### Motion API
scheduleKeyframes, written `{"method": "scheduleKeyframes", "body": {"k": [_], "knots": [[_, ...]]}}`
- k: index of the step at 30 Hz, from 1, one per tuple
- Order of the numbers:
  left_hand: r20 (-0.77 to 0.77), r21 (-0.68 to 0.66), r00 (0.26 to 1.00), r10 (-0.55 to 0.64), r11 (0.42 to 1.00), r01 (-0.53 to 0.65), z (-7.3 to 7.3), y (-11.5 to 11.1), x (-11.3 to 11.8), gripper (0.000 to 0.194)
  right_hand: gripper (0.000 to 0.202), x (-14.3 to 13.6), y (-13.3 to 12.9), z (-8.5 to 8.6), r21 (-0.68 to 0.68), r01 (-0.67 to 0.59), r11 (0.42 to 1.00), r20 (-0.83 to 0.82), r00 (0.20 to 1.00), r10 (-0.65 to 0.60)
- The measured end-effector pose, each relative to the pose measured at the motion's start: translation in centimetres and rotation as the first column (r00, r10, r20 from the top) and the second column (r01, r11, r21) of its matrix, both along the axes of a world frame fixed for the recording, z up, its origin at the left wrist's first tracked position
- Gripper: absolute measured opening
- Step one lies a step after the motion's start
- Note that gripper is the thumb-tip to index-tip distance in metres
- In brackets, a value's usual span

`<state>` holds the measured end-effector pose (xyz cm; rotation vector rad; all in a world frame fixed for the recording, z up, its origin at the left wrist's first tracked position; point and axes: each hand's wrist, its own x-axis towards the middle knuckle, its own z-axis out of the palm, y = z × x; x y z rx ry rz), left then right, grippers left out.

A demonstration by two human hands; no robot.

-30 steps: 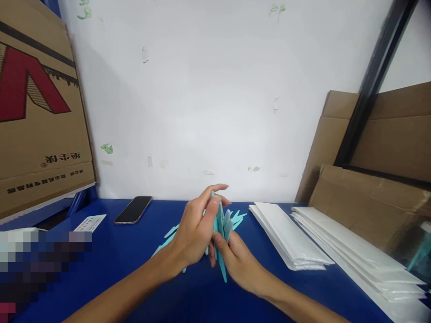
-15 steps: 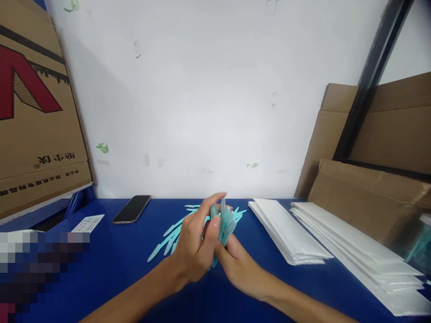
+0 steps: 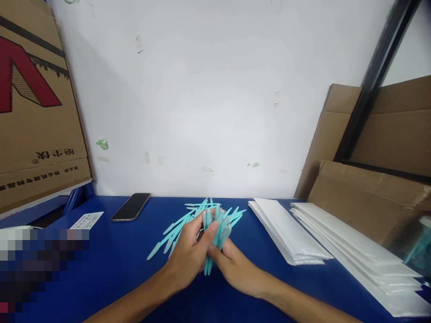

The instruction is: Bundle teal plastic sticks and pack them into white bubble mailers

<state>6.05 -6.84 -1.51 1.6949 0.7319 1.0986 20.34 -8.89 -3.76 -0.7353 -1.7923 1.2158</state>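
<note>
Several light-blue plastic sticks with flattened ends form a bundle [image 3: 217, 226], held upright between both hands. My left hand [image 3: 191, 251] wraps the bundle from the left, its thumb pressed across the front. From the right, my right hand [image 3: 232, 264] grips the lower part, thumb against the sticks. Narrow lower ends poke out below the hands. Behind and to the left, a loose pile of the same sticks [image 3: 175, 229] lies on the blue table [image 3: 114, 278], partly hidden by my hands.
A phone [image 3: 132, 207] and a printed card [image 3: 88, 220] lie at the left. Two stacks of white packets, a nearer-centre one [image 3: 286, 229] and a larger one [image 3: 350, 246], lie at the right. Cardboard boxes [image 3: 43, 134] stand at the sides, before a white wall [image 3: 208, 98].
The left index finger has come down from its raised position and now curls behind the bundle. Both hands have lowered slightly, and more of the pile behind shows.
</note>
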Motion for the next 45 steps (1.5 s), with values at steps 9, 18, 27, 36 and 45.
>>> {"method": "scheduleKeyframes", "body": {"k": [9, 18, 27, 36, 45], "knots": [[0.144, -0.149, 0.981, -0.132, 0.977, 0.153, 0.6, 1.6, -0.6, 0.036, 0.047, 0.0, 1.1, -0.8, -0.078, -0.021, 0.997, -0.064, 0.998, 0.016], [0.12, -0.163, 0.983, -0.138, 0.974, 0.157, 1.1, 1.3, -0.7, 0.036, 0.04, 0.0, 1.3, -2.1, -0.196, -0.131, 0.972, -0.223, 0.971, 0.085], [0.059, -0.111, 0.991, -0.117, 0.986, 0.123, 0.6, 1.4, -0.9, 0.034, 0.04, 0.0, 1.2, -2.1, -0.232, -0.141, 0.963, -0.242, 0.967, 0.083], [0.108, -0.136, 0.989, -0.098, 0.984, 0.112, 0.8, 1.1, -0.7, 0.033, 0.04, 0.0, 1.3, -2.2, -0.22, -0.114, 0.969, -0.238, 0.969, 0.06], [0.092, -0.138, 0.987, -0.135, 0.979, 0.147, 1.2, 0.8, -0.7, 0.033, 0.042, 0.0, 1.3, -1.9, -0.191, -0.094, 0.977, -0.196, 0.979, 0.056]]}}
